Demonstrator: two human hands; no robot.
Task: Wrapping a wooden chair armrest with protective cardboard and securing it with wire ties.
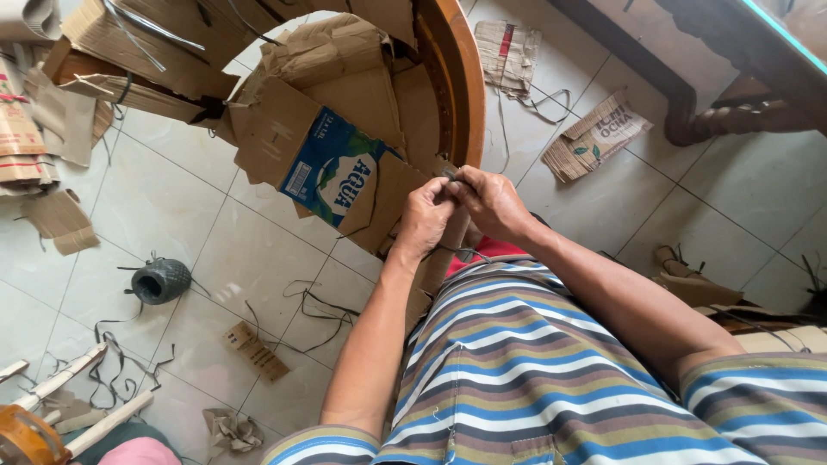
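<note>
Fingers (448, 182) of both hands pressed together, pinching a dark cord (450, 174) where left hand (425, 217) and right hand (493, 203) meet, against cardboard wrapping (345, 129) on a curved wooden frame (458, 77). Cord spool (160, 280) lies on the tiled floor (172, 198) at 9 o'clock, well apart. Loose cord strands (319, 310) at 7 o'clock; cardboard scraps (594, 138) at 2 o'clock.

Both arms bent, reaching fwd to frame centre; left hand (424, 217) & right hand (491, 202) touching, fingers curled shut in pinch grip.
</note>
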